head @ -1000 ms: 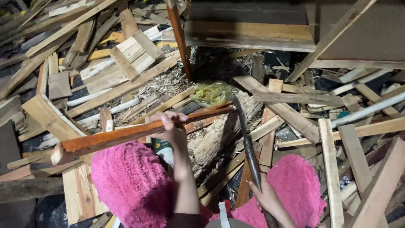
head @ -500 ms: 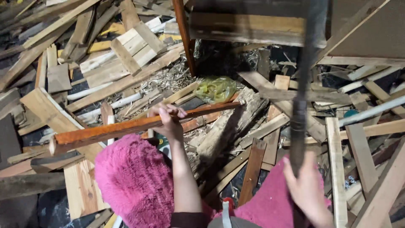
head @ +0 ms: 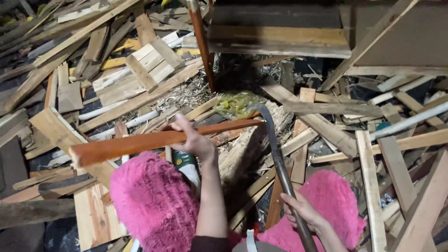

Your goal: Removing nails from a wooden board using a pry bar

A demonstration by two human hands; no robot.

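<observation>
My left hand (head: 193, 140) grips a long reddish-brown wooden strip (head: 140, 142) and holds it level across a pile of scrap wood. My right hand (head: 303, 212) is closed on the handle of a dark curved metal bar (head: 277, 156). The bar's hooked tip rests at the strip's far right end, next to a rough log (head: 249, 142). A crumpled yellow-green plastic bag (head: 235, 102) lies just beyond the tip. My knees, in fuzzy pink trousers (head: 154, 200), fill the bottom of the view.
Loose planks, slats and offcuts lie in heaps on all sides. A small slatted pallet piece (head: 147, 63) sits at the upper left. A wooden furniture frame with a red leg (head: 205, 46) stands at the top. Pale pipes (head: 410, 121) cross the right side.
My right hand swung the metal bar up high and brought it back down, so its tip now meets the strip's right end. My left hand kept the strip almost still.
</observation>
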